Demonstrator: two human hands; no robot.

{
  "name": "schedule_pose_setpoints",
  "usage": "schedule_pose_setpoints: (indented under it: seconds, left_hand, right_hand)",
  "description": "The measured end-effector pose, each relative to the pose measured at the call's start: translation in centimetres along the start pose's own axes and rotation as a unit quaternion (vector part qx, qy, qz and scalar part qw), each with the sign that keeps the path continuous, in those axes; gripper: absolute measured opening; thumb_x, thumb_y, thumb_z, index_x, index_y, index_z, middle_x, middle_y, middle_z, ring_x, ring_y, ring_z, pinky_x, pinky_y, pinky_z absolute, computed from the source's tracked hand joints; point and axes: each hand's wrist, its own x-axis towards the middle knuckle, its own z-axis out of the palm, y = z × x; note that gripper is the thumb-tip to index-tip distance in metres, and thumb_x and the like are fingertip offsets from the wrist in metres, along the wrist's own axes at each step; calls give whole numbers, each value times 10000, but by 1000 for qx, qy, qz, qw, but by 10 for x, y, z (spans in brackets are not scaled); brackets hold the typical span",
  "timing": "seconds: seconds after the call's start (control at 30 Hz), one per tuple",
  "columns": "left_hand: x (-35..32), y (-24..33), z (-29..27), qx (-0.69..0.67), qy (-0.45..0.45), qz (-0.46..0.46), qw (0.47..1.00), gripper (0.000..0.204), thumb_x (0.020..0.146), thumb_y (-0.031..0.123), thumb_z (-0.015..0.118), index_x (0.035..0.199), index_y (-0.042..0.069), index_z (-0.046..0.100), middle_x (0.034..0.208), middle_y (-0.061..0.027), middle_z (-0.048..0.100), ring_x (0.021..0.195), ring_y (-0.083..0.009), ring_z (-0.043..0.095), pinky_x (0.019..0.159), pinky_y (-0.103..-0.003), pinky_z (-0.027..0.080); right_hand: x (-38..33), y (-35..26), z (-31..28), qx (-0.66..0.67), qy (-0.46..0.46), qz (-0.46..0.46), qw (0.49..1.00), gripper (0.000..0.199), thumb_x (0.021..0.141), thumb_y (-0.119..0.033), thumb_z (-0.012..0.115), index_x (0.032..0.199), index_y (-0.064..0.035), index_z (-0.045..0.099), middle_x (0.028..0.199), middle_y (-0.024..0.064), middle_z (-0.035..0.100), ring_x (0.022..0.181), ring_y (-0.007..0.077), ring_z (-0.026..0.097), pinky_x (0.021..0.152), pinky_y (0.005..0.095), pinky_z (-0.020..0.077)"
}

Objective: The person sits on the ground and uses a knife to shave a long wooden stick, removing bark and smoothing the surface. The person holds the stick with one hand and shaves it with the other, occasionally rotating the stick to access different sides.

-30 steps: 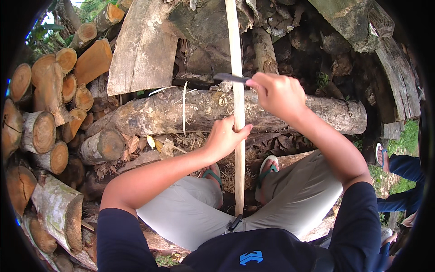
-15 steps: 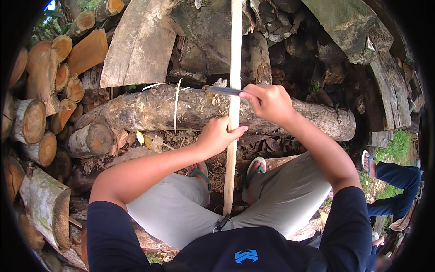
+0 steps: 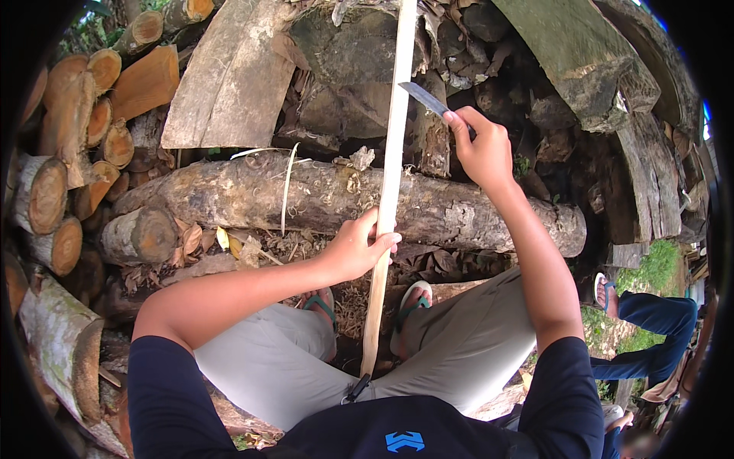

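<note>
A long pale wooden stick (image 3: 393,149) runs from near my waist up past the top of the picture, crossing over a thick log (image 3: 306,186). My left hand (image 3: 357,246) is wrapped round the stick between my knees and the log. Farther up, to the right of the stick, my right hand (image 3: 482,147) grips a knife (image 3: 426,98) with a dark grey blade. The blade slants up and left, its tip at the stick's right edge. The knife's handle is mostly hidden in my fingers. A thin curled shaving (image 3: 288,189) hangs over the log.
Cut logs (image 3: 53,195) are stacked along the left. A broad wooden slab (image 3: 229,76) leans beyond the log, and a heavy beam (image 3: 589,69) lies at the far right. My sandalled feet (image 3: 413,306) stand below the log. At the right, another person's leg (image 3: 654,310) shows.
My right hand and the knife have moved farther up along the stick and slightly right, with the blade now angled upward. My left hand still holds the stick. The whole view has shifted slightly.
</note>
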Motion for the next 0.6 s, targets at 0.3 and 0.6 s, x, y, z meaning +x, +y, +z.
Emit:
schedule_pose_setpoints:
  seconds: [0.3,0.6]
  left_hand:
    - [-5,7,2,26,31,-10,999,289,1019,128,663,1236,-39,571,956,-112,733,910,-146,723,746,-326,627]
    - [-7,4,4,25,66,20,997,279,1007,210,695,1165,-3,610,848,-118,764,812,-148,745,719,-327,569]
  right_hand:
    - [9,-24,2,0,-42,-129,991,215,985,-325,682,981,-120,749,709,168,666,624,370,643,578,434,515]
    - [15,-60,-11,-92,-78,-140,983,204,964,-325,677,921,-142,757,673,177,674,660,416,680,604,504,545]
